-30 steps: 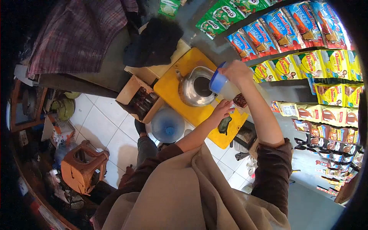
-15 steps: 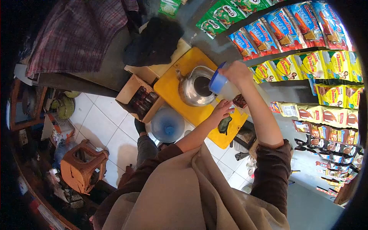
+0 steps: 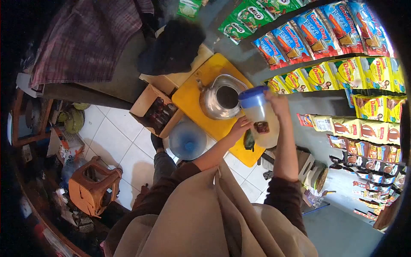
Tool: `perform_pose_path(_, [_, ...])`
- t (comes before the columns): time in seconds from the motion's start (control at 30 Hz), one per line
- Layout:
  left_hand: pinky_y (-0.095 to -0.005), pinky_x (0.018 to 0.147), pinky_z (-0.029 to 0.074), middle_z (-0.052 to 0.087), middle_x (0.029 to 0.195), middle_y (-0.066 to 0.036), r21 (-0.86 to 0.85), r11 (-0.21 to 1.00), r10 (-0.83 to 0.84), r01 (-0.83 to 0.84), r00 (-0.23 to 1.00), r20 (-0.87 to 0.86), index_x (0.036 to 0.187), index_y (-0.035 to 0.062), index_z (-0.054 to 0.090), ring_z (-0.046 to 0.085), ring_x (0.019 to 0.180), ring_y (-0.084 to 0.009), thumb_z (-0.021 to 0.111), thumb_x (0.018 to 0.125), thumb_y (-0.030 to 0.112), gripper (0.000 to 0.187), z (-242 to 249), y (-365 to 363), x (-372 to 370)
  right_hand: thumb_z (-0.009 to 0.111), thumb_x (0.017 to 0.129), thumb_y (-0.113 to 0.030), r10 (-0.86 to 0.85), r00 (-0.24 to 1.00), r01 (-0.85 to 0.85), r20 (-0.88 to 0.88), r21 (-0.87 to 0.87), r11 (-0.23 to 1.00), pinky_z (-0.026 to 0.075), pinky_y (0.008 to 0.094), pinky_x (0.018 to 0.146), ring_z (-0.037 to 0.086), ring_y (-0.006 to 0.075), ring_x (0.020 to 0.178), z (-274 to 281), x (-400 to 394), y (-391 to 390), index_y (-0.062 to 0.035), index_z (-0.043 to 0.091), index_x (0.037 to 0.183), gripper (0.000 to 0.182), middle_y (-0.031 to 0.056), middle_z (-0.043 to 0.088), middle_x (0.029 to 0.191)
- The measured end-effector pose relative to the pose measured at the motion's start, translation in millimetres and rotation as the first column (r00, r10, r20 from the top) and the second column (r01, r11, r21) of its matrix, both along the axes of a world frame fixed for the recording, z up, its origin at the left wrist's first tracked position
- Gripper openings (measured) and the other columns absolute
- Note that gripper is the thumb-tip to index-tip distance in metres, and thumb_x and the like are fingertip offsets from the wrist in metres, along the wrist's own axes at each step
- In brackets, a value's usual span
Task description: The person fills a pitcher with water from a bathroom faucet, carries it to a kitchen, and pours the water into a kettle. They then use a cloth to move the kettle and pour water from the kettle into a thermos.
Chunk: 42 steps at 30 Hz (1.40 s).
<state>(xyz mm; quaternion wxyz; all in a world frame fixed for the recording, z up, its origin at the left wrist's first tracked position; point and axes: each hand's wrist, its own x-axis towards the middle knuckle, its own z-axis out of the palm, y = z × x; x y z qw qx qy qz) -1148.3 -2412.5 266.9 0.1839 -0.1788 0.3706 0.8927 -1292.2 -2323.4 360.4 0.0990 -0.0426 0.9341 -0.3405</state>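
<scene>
Drawn back since earlier, the blue-lidded pitcher [image 3: 258,112] is just beside the kettle [image 3: 209,101]; I see the right hand [image 3: 278,104] clasping it, the left hand [image 3: 240,128] (loosely spread) near it.

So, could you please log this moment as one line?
right hand: gripping pitcher | left hand: beside pitcher, contact unclear | kettle: uncovered, on yellow board

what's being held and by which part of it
The right hand holds the translucent pitcher near its blue lid; whether by a handle cannot be told. The left hand is close; contact unclear.
</scene>
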Motion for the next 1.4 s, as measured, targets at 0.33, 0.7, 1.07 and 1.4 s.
perform_pose_path(0.33, [-0.0316,0.096,0.028,0.033,0.127,-0.012,-0.299,0.932,0.133,-0.208,0.959,-0.251,0.128,0.0019,0.023,0.033,0.116,-0.0211,0.062,0.074,0.017,0.067,-39.6,-35.9,32.9,0.049,0.083,-0.027,0.064,0.861,0.409,0.505,-0.762,0.502,0.035,0.0233,0.056,0.044,0.0116,0.055,-42.6,142.7,38.2,-0.0092,0.051,0.064,0.026,0.0007,0.047,0.056])
perform_pose_path(0.7, [-0.0457,0.091,0.028,0.021,0.134,-0.004,-0.411,0.894,0.217,-0.179,0.975,0.047,0.132,0.0227,0.02,0.021,0.122,-0.0203,0.034,0.083,0.051,0.058,47.6,-130.8,96.5,0.051,0.083,-0.027,0.24,0.805,0.257,0.543,-0.683,0.684,0.033,0.0264,0.08,0.048,0.0113,0.085,-41.6,212.0,-40.3,-0.0048,0.055,0.093,0.025,0.0013,0.055,0.089])
perform_pose_path(1.07, [-0.0356,0.086,0.038,0.049,0.108,-0.017,-0.558,0.817,0.032,-0.148,0.977,-0.212,0.118,-0.0009,0.034,0.049,0.099,-0.0276,0.067,0.065,0.017,0.065,-67.5,43.3,45.8,0.045,0.086,-0.03,-0.034,0.717,0.477,0.696,-0.454,0.752,0.039,0.0283,0.082,0.041,0.0155,0.103,-126.6,234.3,98.9,-0.0033,0.047,0.109,0.035,0.0039,0.049,0.106])
perform_pose_path(1.4, [-0.0373,0.089,0.035,0.046,0.111,-0.02,-0.739,0.663,-0.061,-0.12,0.975,-0.214,0.114,-0.0008,0.035,0.044,0.106,-0.0327,0.065,0.063,0.012,0.061,-74.1,69.5,-6.7,0.056,0.076,-0.006,0.004,0.594,0.77,0.805,-0.569,0.287,0.037,0.0331,0.087,0.045,0.0217,0.104,-197.9,166.7,123.5,-0.0072,0.044,0.113,0.039,0.0083,0.051,0.109])
